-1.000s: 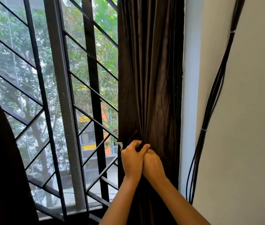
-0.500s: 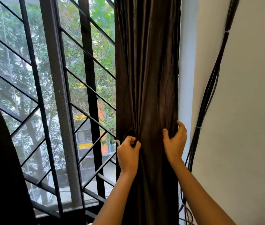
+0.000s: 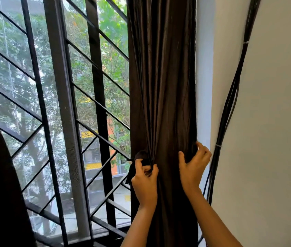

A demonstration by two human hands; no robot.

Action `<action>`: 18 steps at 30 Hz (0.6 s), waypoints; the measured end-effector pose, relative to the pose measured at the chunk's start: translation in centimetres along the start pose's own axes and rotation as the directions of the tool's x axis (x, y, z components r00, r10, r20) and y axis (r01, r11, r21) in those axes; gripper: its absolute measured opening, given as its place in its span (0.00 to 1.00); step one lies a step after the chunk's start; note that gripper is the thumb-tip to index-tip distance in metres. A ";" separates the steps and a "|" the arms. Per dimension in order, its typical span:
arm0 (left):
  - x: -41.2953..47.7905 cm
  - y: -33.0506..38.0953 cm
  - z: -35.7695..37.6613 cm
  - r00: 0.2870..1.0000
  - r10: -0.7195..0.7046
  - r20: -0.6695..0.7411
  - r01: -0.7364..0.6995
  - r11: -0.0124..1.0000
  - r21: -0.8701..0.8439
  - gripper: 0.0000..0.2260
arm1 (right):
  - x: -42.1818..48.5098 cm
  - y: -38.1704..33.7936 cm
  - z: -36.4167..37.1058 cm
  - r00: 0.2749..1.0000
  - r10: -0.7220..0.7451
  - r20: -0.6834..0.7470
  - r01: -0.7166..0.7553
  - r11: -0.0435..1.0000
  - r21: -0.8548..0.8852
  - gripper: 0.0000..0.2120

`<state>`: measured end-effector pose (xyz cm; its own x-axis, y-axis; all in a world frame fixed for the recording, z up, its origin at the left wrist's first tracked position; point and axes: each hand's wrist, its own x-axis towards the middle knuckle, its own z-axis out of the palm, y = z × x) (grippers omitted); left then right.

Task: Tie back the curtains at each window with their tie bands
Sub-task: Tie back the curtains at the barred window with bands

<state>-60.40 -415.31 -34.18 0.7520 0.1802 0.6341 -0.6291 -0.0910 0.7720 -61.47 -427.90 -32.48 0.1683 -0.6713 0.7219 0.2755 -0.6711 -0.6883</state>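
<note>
1. Versus a second ago: no longer both fists stacked at the gather. Right hand (image 3: 193, 164) split off, now at the right edge of the curtain (image 3: 164, 86), next to the wall (image 3: 275, 122).
2. Right hand state: thumb on the front face, fingers hooked round the edge, grasping fabric.
3. Left hand (image 3: 145, 177): same spot as before, at the left edge by the window grille (image 3: 98, 86), clenched on the pinched pleats.
4. Dark strip hanging just left of that fist, probably the tie band (image 3: 131, 172). Cannot tell whether gripped or just trapped.
5. Curtain: hanging between grille and wall, pleats converging on the left fist, right half spread flat.
6. Meaning: gather half done, nothing tied yet. Likely next: sweep right edge across to the left fist, then wrap band.
7. Risk: dropping band or pleats mid-sweep. Cables (image 3: 230, 104) near the right hand, possible snag.
</note>
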 end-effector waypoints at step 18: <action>-0.1 -0.5 0.3 0.994 0.094 0.062 -0.101 0.986 0.130 0.11 | -3.7 -2.5 0.7 0.945 -0.213 0.247 0.169 0.968 0.187 0.13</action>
<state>-60.12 -415.60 -34.62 0.7002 0.1097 0.7055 -0.6712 -0.2355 0.7029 -62.13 -423.50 -33.35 0.3346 -0.4136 0.8468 0.4716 -0.7044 -0.5304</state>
